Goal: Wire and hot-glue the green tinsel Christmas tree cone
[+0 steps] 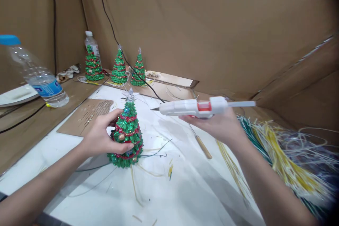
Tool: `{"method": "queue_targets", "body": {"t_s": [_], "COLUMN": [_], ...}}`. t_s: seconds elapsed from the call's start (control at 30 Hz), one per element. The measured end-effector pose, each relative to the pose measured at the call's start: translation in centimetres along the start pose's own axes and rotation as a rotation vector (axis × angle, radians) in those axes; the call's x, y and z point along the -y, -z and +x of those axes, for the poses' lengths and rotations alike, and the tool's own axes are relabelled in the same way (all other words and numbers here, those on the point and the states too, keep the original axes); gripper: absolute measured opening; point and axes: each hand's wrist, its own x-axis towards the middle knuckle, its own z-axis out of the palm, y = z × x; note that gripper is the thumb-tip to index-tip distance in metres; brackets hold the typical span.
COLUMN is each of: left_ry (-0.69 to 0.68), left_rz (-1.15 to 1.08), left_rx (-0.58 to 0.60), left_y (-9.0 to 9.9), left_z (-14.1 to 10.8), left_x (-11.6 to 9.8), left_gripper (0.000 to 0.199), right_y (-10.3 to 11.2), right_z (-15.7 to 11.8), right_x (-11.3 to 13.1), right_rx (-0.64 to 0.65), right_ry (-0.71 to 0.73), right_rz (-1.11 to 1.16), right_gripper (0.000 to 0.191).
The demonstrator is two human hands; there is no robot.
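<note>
A small green Christmas tree [129, 127] with red garlands, baubles and a clear star on top stands upright on the white table. My left hand [102, 136] is closed around its left side, thumb across the front. In my right hand [221, 123] lies a white hot glue gun [185, 107] with a red part on its body. Its dark nozzle points left toward the upper part of the tree, apart from it. A glue stick [242, 103] juts out of its rear end. Coloured wires spread out from below the tree.
Three similar trees [119, 67] stand at the back left near a bottle. A water bottle [49, 88] leans at the left. Cardboard [87, 116], a wooden-handled tool [203, 147] and a wire bundle [280, 152] lie around. A black cable [144, 81] crosses behind the glue gun.
</note>
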Motion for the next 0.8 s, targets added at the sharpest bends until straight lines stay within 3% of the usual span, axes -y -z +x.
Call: {"method": "queue_targets", "body": {"t_s": [0.13,0.33,0.6,0.8], "left_ry": [-0.051,-0.122,-0.135,-0.168], "left_rz": [0.015,0.032,0.067,0.088], "left_rx": [-0.002,-0.009,-0.026,-0.042], "left_y": [-0.1,-0.2,-0.3,-0.4], "left_z": [0.0,-0.2,-0.1,-0.2], "left_x": [-0.1,-0.1,-0.3,-0.3], "left_gripper": [0.051,0.055,0.053,0.051], "right_y": [1.4,1.0,0.6,0.3], "right_z": [-0.4,-1.2,-1.3,-1.8], "right_x": [2.4,4.8,5.3,4.5], "right_rx": [0.129,0.130,0.172,0.178], "right_ry": [0.123,0.223,0.202,0.269], "right_rz": [-0.011,-0.120,-0.108,-0.163], "right_gripper": [0.029,0.010,0.007,0.006]}}
